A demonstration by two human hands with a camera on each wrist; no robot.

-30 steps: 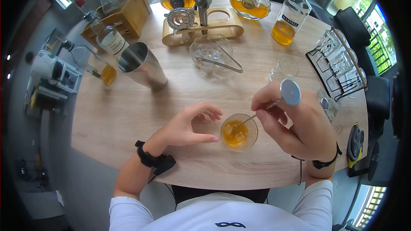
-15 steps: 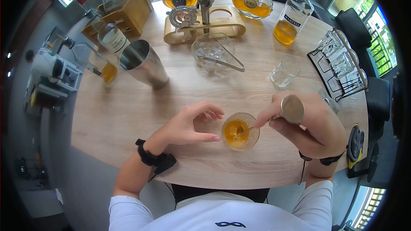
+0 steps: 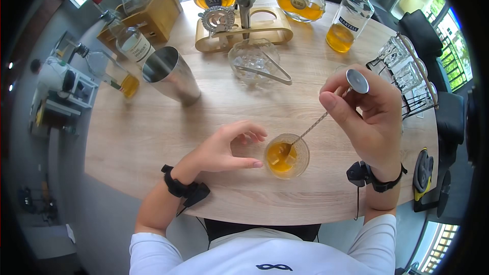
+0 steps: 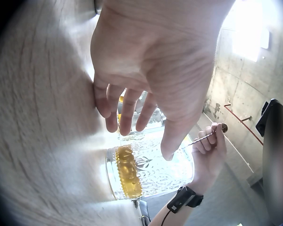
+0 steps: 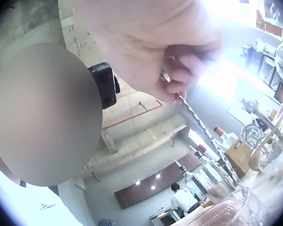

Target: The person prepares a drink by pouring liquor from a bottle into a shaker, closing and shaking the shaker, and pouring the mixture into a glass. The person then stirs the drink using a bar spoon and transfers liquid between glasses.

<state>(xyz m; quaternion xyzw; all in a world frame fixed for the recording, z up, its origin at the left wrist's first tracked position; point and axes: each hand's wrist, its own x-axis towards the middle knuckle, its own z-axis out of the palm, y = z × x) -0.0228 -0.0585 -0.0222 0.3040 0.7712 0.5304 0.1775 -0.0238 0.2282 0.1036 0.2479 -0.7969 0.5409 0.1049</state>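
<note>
A cut-pattern glass (image 3: 302,167) stands upright near the table's front edge, with amber drink and ice cubes (image 3: 290,160) in its lower part. My right hand (image 3: 368,117) pinches a bar spoon (image 3: 313,126) high on its twisted stem, above and right of the glass. The spoon slants down into the drink, its flat disc end showing above my fingers. Left of the glass, my left hand (image 3: 221,148) has relaxed, bent fingers and an extended thumb close to the glass wall. In the left wrist view, the fingers (image 4: 127,110) overlap the patterned glass (image 4: 167,162).
A steel shaker tin (image 3: 175,81) stands at left, near bottles and a wooden box (image 3: 158,15). Beyond the glass sits an ice bowl (image 3: 239,74) with tongs (image 3: 272,77) across it. A bar-tool stand (image 3: 277,38), liquor bottles (image 3: 342,30) and a glass rack (image 3: 407,71) line the far side.
My right hand, still pinching the bar spoon, dips toward the front right, then swings up and away from me. The spoon's tip stays in the drink. My left hand keeps its place.
</note>
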